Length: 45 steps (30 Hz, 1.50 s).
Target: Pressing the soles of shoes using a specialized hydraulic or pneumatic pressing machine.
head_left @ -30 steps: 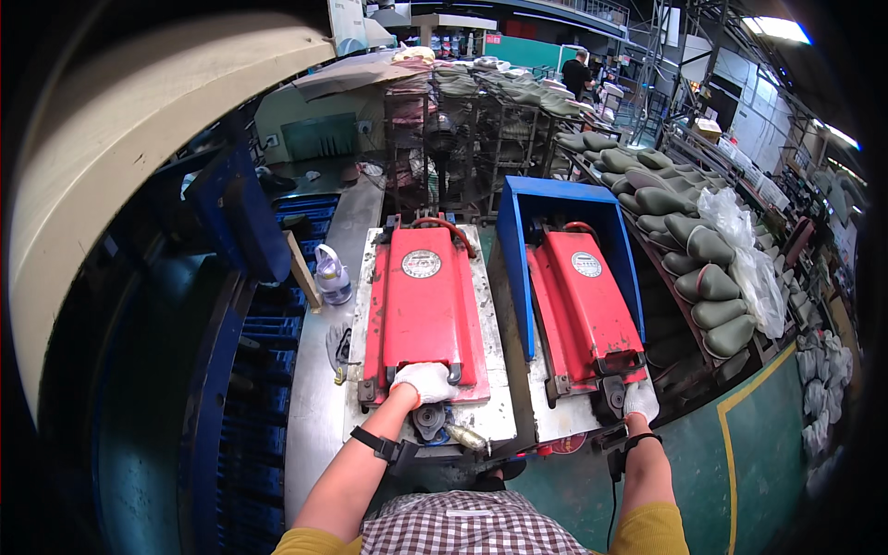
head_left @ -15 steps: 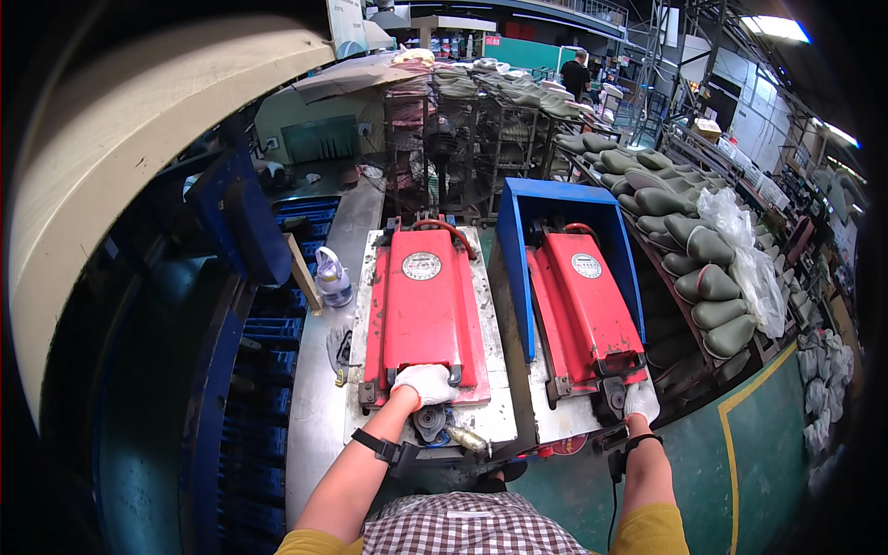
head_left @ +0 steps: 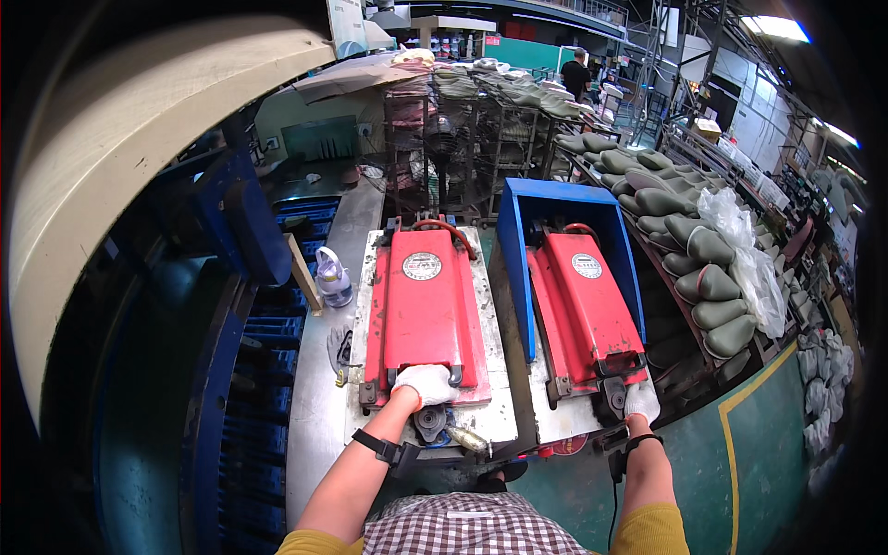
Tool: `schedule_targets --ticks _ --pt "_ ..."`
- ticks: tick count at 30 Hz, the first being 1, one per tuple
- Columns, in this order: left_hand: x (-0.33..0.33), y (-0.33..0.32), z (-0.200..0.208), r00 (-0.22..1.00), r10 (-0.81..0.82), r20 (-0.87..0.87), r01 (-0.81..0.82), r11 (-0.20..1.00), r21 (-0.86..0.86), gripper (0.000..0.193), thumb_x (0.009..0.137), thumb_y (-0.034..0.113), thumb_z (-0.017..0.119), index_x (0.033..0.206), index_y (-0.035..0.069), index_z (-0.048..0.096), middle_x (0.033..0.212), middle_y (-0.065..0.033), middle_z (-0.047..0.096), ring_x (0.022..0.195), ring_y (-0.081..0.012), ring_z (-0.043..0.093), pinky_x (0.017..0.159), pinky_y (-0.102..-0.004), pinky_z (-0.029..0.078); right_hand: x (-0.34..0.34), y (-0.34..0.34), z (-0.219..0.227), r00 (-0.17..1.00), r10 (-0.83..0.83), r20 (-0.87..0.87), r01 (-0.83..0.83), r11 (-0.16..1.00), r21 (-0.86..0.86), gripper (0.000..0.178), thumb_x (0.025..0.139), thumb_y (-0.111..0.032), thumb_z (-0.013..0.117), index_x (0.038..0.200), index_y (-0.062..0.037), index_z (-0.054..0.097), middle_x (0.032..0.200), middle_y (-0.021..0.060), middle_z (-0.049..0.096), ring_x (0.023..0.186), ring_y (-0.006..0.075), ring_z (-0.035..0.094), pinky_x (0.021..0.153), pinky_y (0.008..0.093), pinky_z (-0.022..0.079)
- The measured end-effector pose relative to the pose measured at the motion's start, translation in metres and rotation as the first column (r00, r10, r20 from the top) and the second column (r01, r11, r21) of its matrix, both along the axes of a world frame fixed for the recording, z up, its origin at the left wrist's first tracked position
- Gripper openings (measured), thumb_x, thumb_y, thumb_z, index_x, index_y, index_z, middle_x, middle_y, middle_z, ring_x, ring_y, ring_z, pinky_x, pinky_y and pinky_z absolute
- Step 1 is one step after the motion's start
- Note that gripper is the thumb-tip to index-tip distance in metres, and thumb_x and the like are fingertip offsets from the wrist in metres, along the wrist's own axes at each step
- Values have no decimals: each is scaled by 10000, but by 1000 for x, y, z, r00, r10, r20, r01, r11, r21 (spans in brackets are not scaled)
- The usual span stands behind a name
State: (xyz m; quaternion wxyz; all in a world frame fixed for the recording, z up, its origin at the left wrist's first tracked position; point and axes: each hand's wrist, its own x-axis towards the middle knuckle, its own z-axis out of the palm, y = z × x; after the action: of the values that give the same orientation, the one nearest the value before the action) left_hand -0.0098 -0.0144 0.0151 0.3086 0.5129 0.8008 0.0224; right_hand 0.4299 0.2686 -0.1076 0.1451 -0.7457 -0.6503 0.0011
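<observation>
Two red machines with long covers stand side by side before me. My left hand, in a white knitted glove, is closed over the handle at the front of the left red machine. A round dark knob sits just below that glove. My right hand, gloved too, touches the front right corner of the right red machine, beside another dark knob; its fingers are mostly hidden. Around the right machine's back stands a blue metal hood. Both covers lie down.
A white spray bottle and a dark glove lie along the metal bench at left. Farther left is a blue machine. Olive-green boots fill a rack at right, partly under clear plastic. A person stands far back.
The blue machine part at far left has shifted slightly to the right. Both my hands stay in nearly the same place.
</observation>
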Motion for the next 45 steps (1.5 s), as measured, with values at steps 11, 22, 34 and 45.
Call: schedule_targets --ticks 11,22,34,45 --pt "-1 0 -4 1000 -7 -8 8 1000 16 573 818 542 684 1093 48 775 1099 -212 754 1048 -368 727 945 -466 545 0 -1 1 1000 12 3 -12 1000 12 415 927 -408 484 1066 -143 772 1031 181 753 973 406 724 874 513 567" --pt "0 0 -2 1000 -21 -16 21 1000 14 583 817 549 672 1089 43 775 1088 -214 757 1039 -368 732 937 -468 551 0 0 1 1000 2 -15 -3 999 -37 425 944 -421 470 1103 -156 761 1094 169 742 1020 422 701 896 506 552" --pt "-1 0 -1 1000 -21 -4 21 1000 8 582 820 546 679 1093 40 770 1093 -212 756 1034 -363 733 936 -464 551 -1 -5 4 999 30 -21 -29 999 31 434 944 -420 467 1062 -135 772 1020 182 754 973 403 724 866 511 563" --pt "-2 0 -5 999 -30 -27 30 999 25 574 824 543 672 1078 38 774 1093 -212 756 1042 -362 731 942 -461 550 -4 -6 7 1000 18 -12 -18 1000 11 433 937 -424 472 1074 -139 768 1030 179 754 969 405 724 874 514 564"
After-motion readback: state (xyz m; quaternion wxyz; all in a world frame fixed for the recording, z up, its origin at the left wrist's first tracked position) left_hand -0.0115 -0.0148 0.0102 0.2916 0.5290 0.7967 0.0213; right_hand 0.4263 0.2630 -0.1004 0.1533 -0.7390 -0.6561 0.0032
